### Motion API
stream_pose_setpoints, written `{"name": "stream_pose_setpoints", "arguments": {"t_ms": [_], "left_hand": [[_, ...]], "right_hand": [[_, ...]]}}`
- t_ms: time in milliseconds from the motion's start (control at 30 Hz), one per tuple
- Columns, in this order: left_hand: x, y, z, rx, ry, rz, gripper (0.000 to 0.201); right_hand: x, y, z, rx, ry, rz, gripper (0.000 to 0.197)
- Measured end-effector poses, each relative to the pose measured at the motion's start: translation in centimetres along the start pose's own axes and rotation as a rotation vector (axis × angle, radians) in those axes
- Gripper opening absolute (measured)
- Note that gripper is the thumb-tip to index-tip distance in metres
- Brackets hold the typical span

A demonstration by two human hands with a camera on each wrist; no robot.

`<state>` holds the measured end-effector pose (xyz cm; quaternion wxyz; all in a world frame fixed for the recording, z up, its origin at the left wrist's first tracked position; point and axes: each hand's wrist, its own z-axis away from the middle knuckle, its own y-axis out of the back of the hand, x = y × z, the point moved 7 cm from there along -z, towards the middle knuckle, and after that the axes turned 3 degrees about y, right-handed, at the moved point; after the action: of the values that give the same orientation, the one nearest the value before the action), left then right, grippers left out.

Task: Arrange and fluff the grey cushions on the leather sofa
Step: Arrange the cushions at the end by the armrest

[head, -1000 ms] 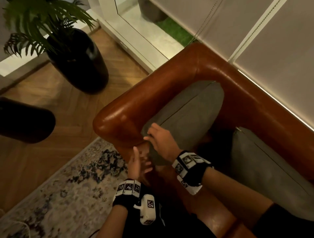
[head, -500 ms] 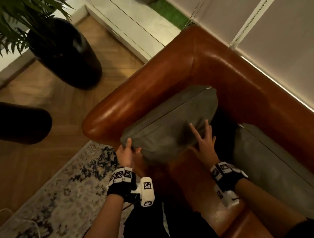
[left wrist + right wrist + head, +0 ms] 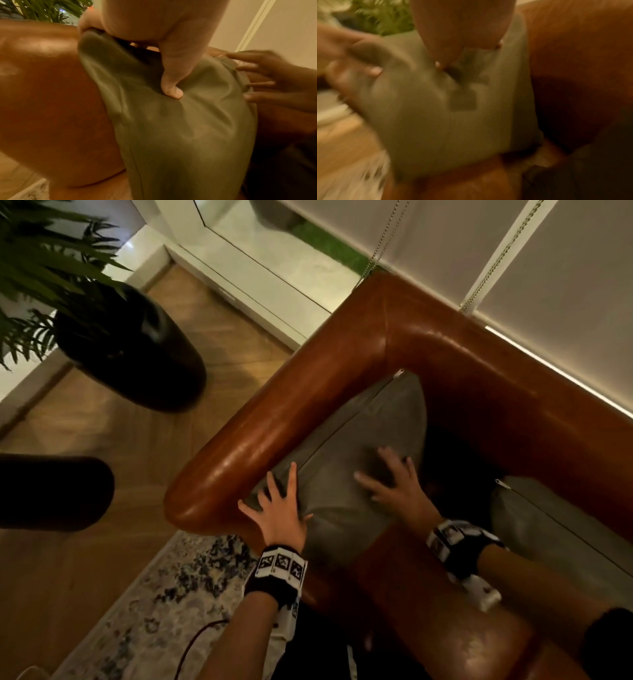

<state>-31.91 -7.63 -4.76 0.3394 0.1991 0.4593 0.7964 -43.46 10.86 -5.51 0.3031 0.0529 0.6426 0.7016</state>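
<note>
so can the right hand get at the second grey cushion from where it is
Probably yes: the right hand lies flat on the corner cushion, and only bare sofa seat separates it from the second cushion.

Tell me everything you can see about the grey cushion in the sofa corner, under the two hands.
The grey cushion is soft, matte fabric with a seam along its top edge and a zipper pull at the far corner. It stands propped in the corner of the brown leather sofa, leaning against the armrest. The left hand presses its near end with spread fingers, the thumb denting the fabric; the right hand lies flat on its front face. Creases show around both.
</note>
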Motion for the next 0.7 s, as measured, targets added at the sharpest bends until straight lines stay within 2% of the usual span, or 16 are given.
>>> {"name": "stream_pose_setpoints", "arguments": {"t_ms": [67, 100, 167, 233, 333, 400, 500, 567, 600, 633, 700], "left_hand": [[-0.5, -0.3, 0.3, 0.0, -0.003, 0.012, 0.109], [-0.6, -0.5, 0.6, 0.006, -0.008, 0.005, 0.11], [-0.9, -0.7, 1.0, 0.013, -0.013, -0.026, 0.11], [-1.1, 0.1, 0.9, 0.046, 0.004, -0.028, 0.109], [0.0, 1.7, -0.7, 0.032, -0.044, 0.0, 0.123], [1.8, 2.0, -2.3, -0.03, -0.102, 0.041, 0.124], [3.9, 2.0, -4.9, -0.095, -0.088, 0.131, 0.117], [4.7, 1.7, -5.3, -0.114, -0.079, 0.169, 0.102], [5.0, 1.5, -5.0, -0.121, -0.084, 0.185, 0.093], [5.2, 1.3, -4.5, -0.122, -0.087, 0.195, 0.085], [5.4, 0.7, -2.8, -0.1, -0.086, 0.201, 0.074]], "right_hand": [[-2.1, -3.6, 3.6, -0.178, 0.296, 0.247, 0.077], [-2.2, -5.3, 4.2, -0.302, 0.365, 0.332, 0.084], [-1.9, -6.7, 2.3, -0.44, 0.324, 0.354, 0.101], [-2.3, -7.4, -0.4, -0.489, 0.281, 0.292, 0.107], [-3.4, -7.5, -1.8, -0.561, 0.215, 0.277, 0.094], [-3.9, -7.5, -0.8, -0.598, 0.179, 0.273, 0.079], [-3.9, -5.5, -0.1, -0.565, 0.231, 0.192, 0.06], [-3.3, -2.0, -0.9, -0.396, 0.261, 0.189, 0.05], [-2.6, 0.0, -1.8, -0.288, 0.226, 0.238, 0.053], [-1.7, 2.1, -2.8, -0.19, 0.153, 0.293, 0.065], [0.4, 5.1, -5.0, -0.143, 0.0, 0.356, 0.105]]}}
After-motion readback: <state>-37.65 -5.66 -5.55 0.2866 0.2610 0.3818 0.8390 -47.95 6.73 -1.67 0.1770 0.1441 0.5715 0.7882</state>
